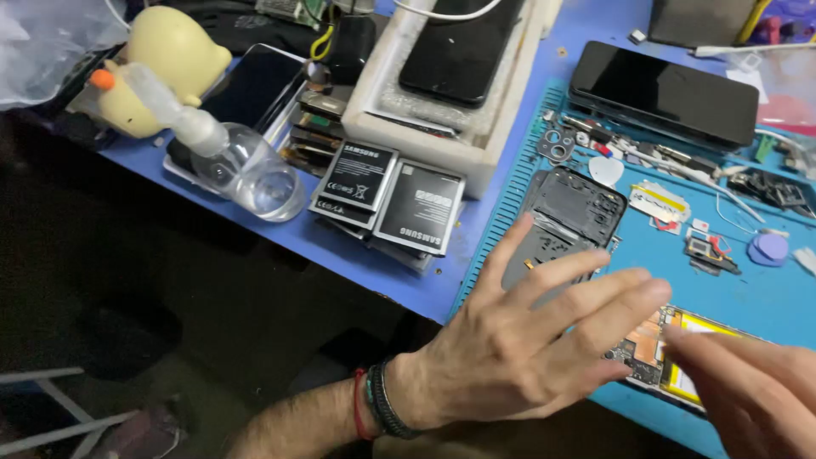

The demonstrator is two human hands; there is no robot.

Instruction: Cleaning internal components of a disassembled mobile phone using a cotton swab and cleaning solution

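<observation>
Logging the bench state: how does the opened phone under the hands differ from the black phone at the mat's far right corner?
The opened phone shows bare circuit board and a yellow-edged battery; the black phone shows only a dark glass face. The opened phone lies partly under the left hand and right hand; the black phone lies untouched. Both lie flat.

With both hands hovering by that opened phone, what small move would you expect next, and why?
Probably the left hand settles onto the opened phone with the yellow battery to steady it. Its spread fingers sit just above the phone's circuit board, and the right hand already rests on the battery end.
</observation>
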